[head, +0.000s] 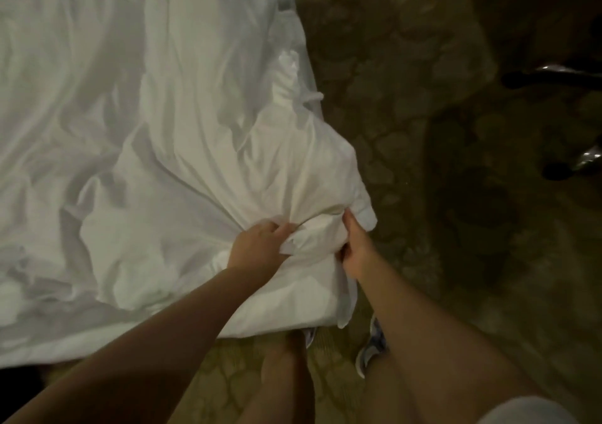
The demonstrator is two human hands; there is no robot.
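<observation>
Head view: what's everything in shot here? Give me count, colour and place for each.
bedding: one, white, crumpled over the bed, left and centre.
fabric ties: at least two, white, on the bedding's right edge.
carpet: one, olive-brown patterned, right and bottom.
chair base: one, chrome with black feet, far right.
shoes: two, blue-white, on the carpet below the bedding corner.
left grip: one, bare hand, holds bunched bedding near its corner.
right grip: one, bare hand, holds the bedding corner.

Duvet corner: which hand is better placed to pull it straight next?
Probably the right. The right hand grips the duvet just beside its corner, while the left hand holds it bunched farther in from the edge.
</observation>
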